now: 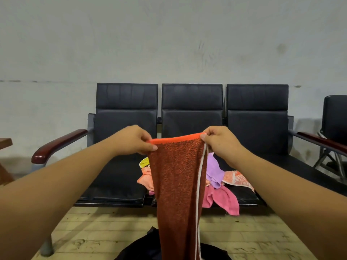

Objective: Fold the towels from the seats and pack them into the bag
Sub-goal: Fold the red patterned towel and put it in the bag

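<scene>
An orange-red towel [176, 184] with a white stripe hangs in front of me, held up by its top edge. My left hand [134, 140] pinches the top left corner and my right hand [218, 141] pinches the top right corner. Behind it, on the middle black seat [244, 197], lies a heap of towels: a purple one [215, 171], a pink one [223, 200], a peach patterned one [236, 178], a salmon one [146, 180] and a yellow-green one [144, 162]. A dark bag [142, 246] lies on the floor below, partly hidden by the hanging towel.
The three-seat black bench [127, 109] with wooden armrests [56, 145] stands against a grey wall. Another black chair [334, 119] is at the far right. A wooden table edge [5, 143] shows at far left. The floor [90, 233] is pale brick.
</scene>
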A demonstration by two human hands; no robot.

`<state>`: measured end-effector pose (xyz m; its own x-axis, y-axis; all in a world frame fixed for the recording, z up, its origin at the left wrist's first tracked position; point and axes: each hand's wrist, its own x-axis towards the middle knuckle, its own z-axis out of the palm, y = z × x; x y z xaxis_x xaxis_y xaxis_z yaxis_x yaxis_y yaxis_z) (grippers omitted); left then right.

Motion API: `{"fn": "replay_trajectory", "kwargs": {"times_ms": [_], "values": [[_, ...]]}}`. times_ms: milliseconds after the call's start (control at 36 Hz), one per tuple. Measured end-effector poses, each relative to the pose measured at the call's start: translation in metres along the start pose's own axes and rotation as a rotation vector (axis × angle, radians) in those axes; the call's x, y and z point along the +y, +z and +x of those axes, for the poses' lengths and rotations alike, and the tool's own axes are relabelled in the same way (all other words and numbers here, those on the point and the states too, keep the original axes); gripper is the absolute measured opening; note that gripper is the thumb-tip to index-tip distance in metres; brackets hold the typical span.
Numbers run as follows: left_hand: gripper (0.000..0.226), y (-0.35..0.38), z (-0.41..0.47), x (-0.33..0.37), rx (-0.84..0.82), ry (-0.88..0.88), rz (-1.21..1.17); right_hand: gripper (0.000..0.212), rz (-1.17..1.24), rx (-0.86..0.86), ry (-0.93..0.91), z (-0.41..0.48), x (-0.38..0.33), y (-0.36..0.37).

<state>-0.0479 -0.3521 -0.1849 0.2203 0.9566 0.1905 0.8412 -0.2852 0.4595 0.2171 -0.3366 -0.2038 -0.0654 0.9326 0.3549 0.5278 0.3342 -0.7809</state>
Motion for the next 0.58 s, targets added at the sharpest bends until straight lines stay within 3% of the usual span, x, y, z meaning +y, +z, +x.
{"fn": "replay_trajectory", "kwargs": {"times_ms": [111, 222, 306, 417, 583], "values": [[0.012, -0.023, 0.008, 0.021, 0.160, 0.049, -0.084, 0.024, 0.127, 0.082, 0.053, 0.016, -0.008, -0.008], [0.015, -0.054, 0.014, 0.047, 0.291, 0.108, -0.291, 0.023, 0.250, 0.251, -0.023, 0.034, -0.036, -0.023], [0.017, -0.070, 0.020, 0.061, 0.290, 0.095, -0.398, 0.027, 0.310, 0.347, -0.082, 0.036, -0.057, -0.028], [0.017, -0.074, 0.025, 0.057, 0.295, 0.050, -0.263, 0.022, 0.286, 0.322, -0.056, 0.040, -0.059, -0.022], [0.007, -0.057, 0.019, 0.047, 0.437, 0.142, -0.304, 0.014, 0.454, 0.261, 0.048, 0.040, -0.053, -0.011]]}}
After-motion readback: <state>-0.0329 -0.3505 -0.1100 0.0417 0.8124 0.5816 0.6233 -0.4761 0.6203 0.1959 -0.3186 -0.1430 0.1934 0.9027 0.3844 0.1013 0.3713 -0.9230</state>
